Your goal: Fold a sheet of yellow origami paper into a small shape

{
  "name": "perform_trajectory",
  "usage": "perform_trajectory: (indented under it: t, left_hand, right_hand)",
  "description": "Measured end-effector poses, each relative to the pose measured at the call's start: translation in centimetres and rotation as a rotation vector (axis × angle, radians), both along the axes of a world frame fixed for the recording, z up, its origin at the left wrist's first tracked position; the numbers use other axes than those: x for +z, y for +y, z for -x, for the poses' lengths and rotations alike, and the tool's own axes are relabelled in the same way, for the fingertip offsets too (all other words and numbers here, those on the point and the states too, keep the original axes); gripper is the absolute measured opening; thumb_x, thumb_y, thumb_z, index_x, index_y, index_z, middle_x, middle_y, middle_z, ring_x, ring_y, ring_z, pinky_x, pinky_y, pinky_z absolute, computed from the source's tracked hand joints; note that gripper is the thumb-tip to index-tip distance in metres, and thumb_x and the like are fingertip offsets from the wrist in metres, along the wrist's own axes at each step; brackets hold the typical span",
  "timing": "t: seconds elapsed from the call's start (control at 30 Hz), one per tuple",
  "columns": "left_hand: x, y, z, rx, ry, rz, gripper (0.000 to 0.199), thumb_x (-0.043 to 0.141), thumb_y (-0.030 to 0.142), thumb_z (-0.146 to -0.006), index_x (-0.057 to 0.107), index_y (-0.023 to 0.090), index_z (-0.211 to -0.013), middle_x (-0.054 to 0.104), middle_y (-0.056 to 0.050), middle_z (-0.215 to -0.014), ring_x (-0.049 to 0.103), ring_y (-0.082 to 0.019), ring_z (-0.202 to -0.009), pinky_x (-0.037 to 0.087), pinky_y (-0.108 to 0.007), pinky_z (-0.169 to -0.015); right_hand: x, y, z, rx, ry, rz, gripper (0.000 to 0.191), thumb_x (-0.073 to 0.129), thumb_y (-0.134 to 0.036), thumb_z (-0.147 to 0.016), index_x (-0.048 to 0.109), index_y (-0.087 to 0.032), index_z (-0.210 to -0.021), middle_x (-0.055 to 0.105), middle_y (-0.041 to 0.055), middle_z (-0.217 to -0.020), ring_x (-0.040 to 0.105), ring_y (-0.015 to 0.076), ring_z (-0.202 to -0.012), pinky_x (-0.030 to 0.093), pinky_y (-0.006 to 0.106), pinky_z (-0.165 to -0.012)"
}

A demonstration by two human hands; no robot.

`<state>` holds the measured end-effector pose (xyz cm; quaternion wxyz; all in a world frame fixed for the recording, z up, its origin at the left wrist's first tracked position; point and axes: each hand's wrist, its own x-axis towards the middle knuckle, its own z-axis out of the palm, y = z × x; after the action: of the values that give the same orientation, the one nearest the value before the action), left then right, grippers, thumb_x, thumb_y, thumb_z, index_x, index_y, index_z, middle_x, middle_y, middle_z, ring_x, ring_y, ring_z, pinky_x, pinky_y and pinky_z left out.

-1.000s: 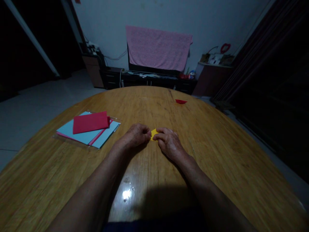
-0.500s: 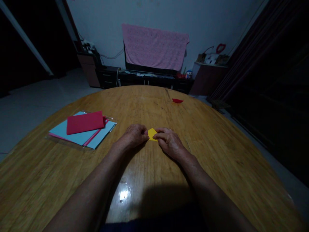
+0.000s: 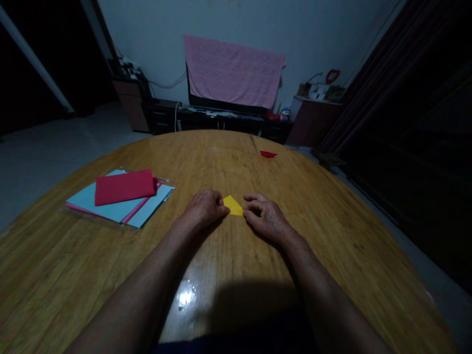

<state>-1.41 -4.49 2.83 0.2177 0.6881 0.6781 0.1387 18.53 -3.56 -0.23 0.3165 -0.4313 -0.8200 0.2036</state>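
Observation:
A small piece of folded yellow paper [image 3: 233, 205], with its peak pointing away from me, rests at the middle of the wooden table. At its left corner, my left hand [image 3: 204, 207] is closed, with thumb and fingers pinching the paper. My right hand [image 3: 267, 218] has its thumb and index fingertip at the paper's right corner, while its other fingers curl loosely. Both palms face inward, low over the tabletop. The corners beneath the fingertips are partly hidden.
The round wooden table [image 3: 324, 236] fills the foreground. To the left, folded red paper [image 3: 124, 188] lies on light-blue sheets [image 3: 85, 200] in a clear sleeve. A small red folded paper boat [image 3: 268, 154] sits near the far edge. Beyond stands a cloth-covered screen [image 3: 234, 71].
My right hand has drawn back slightly to the right, its index finger lifting off the paper's slope, so more of the yellow paper shows. My left hand stays at the left corner.

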Motion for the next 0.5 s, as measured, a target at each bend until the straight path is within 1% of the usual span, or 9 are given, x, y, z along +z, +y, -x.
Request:
perform_trajectory:
  t: [0.13,0.27,0.5]
  left_hand:
    - [-0.12,0.02,-0.09,0.0,0.022,-0.006,0.021,0.061,0.042,-0.069,0.064,0.022,-0.073,0.066,-0.004,-0.072,0.06,-0.019,-0.071,0.038,-0.028,-0.059]
    - [-0.07,-0.04,-0.26,-0.005,0.036,-0.014,0.025,0.06,0.046,-0.069,0.063,0.022,-0.074,0.067,-0.004,-0.074,0.06,-0.019,-0.072,0.039,-0.029,-0.059]
    - [0.08,-0.11,-0.77,0.025,0.095,0.002,0.029,0.06,0.049,-0.069,0.065,0.022,-0.079,0.068,-0.006,-0.079,0.062,-0.022,-0.076,0.043,-0.031,-0.063]
  right_hand:
    - [0.1,-0.01,0.17,-0.012,-0.007,-0.023,0.018,0.054,-0.021,-0.08,0.065,-0.018,-0.067,0.062,0.0112,-0.112,0.06,0.0211,-0.101,0.047,0.036,-0.087]
    - [0.41,-0.08,0.43,-0.028,-0.035,-0.008,0.021,0.053,-0.021,-0.081,0.062,-0.018,-0.063,0.062,0.0118,-0.111,0.061,0.0206,-0.1,0.047,0.035,-0.087]
    - [0.71,-0.15,0.87,-0.092,-0.074,-0.023,0.021,0.055,-0.018,-0.077,0.055,-0.018,-0.056,0.064,0.0119,-0.108,0.062,0.0207,-0.094,0.048,0.034,-0.084]
